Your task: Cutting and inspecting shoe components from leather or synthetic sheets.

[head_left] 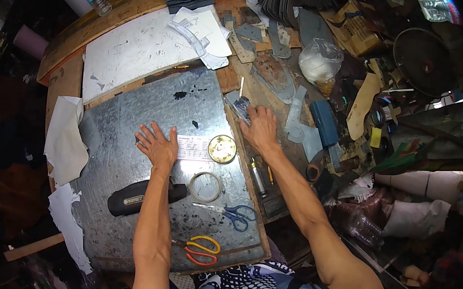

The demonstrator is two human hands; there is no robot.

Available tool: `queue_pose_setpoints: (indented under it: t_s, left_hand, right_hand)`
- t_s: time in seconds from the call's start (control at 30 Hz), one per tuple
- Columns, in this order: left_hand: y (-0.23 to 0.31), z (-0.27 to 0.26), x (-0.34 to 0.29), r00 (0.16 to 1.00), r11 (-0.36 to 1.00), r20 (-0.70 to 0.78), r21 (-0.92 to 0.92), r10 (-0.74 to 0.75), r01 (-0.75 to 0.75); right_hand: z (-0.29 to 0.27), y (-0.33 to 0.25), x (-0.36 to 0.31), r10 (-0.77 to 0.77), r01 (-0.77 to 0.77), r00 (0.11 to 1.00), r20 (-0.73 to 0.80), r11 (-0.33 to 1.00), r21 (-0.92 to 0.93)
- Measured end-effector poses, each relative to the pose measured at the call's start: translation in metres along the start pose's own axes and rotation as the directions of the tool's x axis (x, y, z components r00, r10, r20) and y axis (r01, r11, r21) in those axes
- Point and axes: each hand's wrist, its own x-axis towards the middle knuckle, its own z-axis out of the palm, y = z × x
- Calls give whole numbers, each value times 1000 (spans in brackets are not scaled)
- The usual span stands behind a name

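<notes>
white label (193, 148) on metal sheet (132, 110), cardboard box (359, 28)

Part of the black case (142, 197) near the desk's (118, 234) front edge is covered by the left forearm. What lies under the right hand (260, 129) at the desk's right edge is hidden by its palm. The printing on the small white card (192, 147) is too small to be read.

On the metal sheet (132, 110), the round tin (222, 148) lies right of the paper slip (193, 148), tape ring (205, 186) before it, two scissors nearer still.
</notes>
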Motion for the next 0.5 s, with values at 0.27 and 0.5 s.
queue_pose_setpoints:
  t_s: [0.27,0.5]
  left_hand:
    - [4,-3,-4,1000,1000,24,16,-2,1]
    - [-1,4,1,1000,999,-8,46,13,-13]
  right_hand:
    - [26,24,155,-40,29,995,-89,991,-128]
    - [54,30,206,140,-106,983,121,962,-250]
